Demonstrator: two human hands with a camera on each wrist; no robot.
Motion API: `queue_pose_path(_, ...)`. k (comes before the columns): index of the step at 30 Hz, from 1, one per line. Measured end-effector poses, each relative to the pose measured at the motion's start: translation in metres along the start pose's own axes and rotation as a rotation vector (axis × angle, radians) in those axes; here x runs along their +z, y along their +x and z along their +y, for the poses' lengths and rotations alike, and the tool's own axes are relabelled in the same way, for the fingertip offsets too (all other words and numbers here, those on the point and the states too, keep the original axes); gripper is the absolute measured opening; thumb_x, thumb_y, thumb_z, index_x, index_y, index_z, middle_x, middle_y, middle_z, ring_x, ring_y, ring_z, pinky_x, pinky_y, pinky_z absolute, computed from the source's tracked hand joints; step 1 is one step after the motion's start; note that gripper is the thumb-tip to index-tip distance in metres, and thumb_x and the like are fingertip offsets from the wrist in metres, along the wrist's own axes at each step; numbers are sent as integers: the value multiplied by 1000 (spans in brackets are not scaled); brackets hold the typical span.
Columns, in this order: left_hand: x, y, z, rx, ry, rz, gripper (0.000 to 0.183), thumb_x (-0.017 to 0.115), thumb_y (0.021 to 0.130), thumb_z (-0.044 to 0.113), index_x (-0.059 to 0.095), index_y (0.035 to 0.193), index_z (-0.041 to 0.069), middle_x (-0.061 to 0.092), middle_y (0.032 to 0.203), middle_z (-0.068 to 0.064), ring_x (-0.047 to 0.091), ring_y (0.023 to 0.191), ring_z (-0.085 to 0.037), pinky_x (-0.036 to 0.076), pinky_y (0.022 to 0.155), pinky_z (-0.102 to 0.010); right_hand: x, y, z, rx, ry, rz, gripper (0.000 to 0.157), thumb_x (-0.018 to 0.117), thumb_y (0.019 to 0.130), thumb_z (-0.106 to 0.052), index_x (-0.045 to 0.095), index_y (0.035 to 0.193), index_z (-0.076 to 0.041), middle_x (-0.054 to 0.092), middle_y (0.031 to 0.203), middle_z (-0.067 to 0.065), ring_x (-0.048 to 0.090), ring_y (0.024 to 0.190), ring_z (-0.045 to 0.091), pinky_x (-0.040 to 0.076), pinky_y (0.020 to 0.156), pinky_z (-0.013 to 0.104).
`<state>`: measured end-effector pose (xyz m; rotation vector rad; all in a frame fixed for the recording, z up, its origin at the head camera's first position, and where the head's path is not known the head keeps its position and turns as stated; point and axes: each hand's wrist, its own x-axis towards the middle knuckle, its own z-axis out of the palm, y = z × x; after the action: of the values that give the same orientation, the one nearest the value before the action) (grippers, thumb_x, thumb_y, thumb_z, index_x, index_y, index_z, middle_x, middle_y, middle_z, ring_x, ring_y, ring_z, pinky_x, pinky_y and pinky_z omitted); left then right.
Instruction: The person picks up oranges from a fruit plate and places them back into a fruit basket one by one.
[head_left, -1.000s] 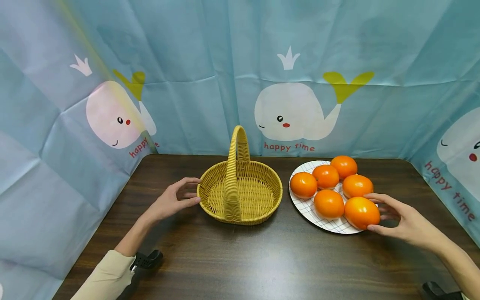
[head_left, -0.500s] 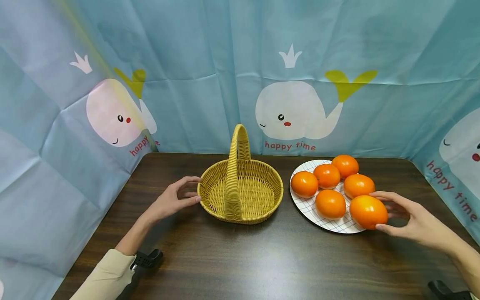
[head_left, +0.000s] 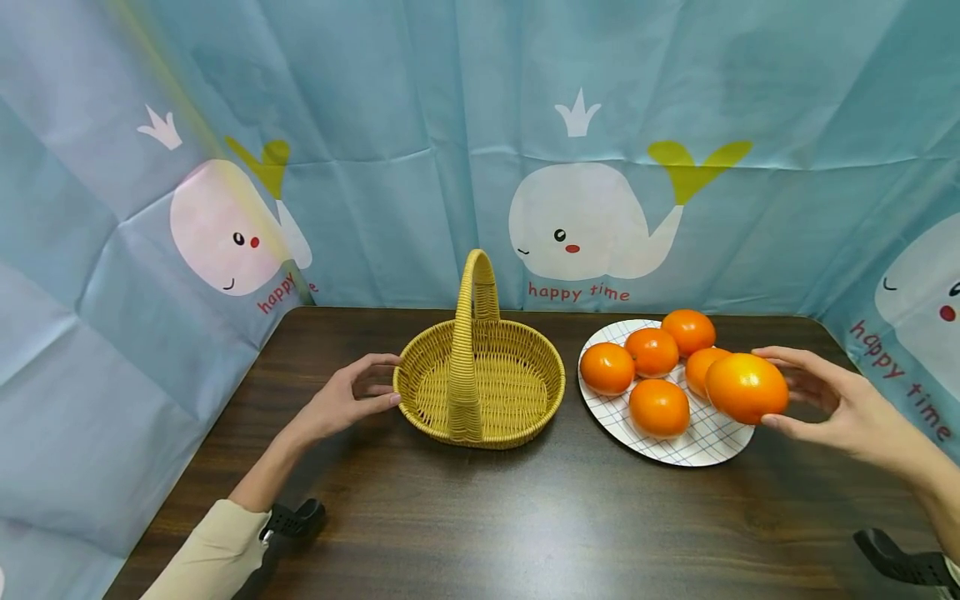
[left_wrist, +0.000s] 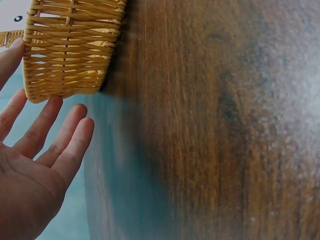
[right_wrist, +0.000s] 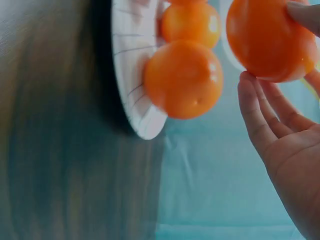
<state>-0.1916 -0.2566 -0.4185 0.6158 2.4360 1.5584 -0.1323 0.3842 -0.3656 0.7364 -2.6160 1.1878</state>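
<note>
In the head view, a yellow wicker basket (head_left: 463, 379) with a tall arched handle stands mid-table, nothing visible inside it. My left hand (head_left: 341, 402) touches its left side with fingertips and thumb; the left wrist view shows the fingers loosely extended against the woven wall (left_wrist: 72, 50). My right hand (head_left: 847, 410) holds a glossy orange (head_left: 746, 388) between thumb and fingers, raised over the right part of a round white checked plate (head_left: 708, 446). Several more oranges (head_left: 658, 408) lie on that plate; the held orange partly hides one. The right wrist view shows the held orange (right_wrist: 272, 40) apart from the others.
A dark brown wooden table (head_left: 480, 525) bears everything. Behind and at the sides hangs a light blue curtain (head_left: 405, 208) printed with white whales. Between basket and plate lies a narrow strip of bare tabletop. Black straps (head_left: 292, 518) sit on both wrists.
My right hand has lifted an orange off the plate's near right side, moving it slightly right and then up. The left hand and basket have stayed put.
</note>
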Motion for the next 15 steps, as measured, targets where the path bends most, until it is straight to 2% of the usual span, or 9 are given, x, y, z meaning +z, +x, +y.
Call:
queue_pose_path(5,0,1,0,7,-6,-4,58,73,96,11,47,147,3,48,145,-22,60,121,-41,55,91,-36,1,14,-7,-12,30,-18,83,81,72,20,49,146,1,53,139,3,60,113,6,45,92,12)
queue_pose_path(15,0,1,0,3,-8,-3,58,74,96,11,47,146,2,48,145,-22,60,121,-41,55,91,-36,9,40,-16,-89,143,-79,83,77,72,25,47,147,4,50,143,11,60,116,13,48,94,18)
